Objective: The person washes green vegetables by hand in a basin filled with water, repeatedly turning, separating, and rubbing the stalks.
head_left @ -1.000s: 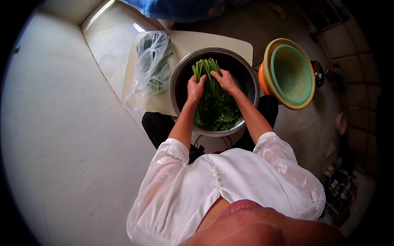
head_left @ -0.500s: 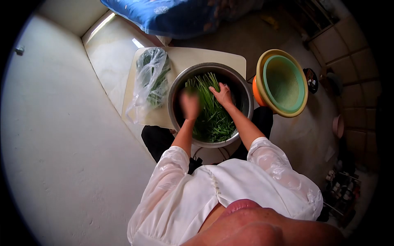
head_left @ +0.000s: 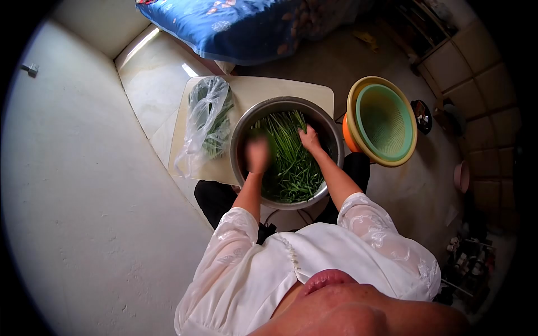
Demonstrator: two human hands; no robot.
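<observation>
A large metal basin (head_left: pixel 245 193) holds a mass of chives (head_left: pixel 291 168), long, thin and dark green. Inside its left part, my left hand (head_left: pixel 258 156) is beside the greens; a blur covers it and its fingers cannot be made out. My right hand (head_left: pixel 309 140) is at the right of the basin, its fingers closed round the upper ends of some chives. The lower part of the bunch spreads loosely toward me. What lies under the greens is hidden.
The basin overlaps a pale tabletop (head_left: pixel 280 85). On its left lies a clear plastic bag (head_left: pixel 208 115) with more greens inside. A green colander (head_left: pixel 385 120) sits in a yellow basin (head_left: pixel 352 106) at the right. A blue cloth cover (head_left: pixel 235 33) hangs beyond the table.
My right hand has shifted to the right, and its spread fingers have closed on the chives. My left hand stays at the left of the basin. The whole view has shifted slightly.
</observation>
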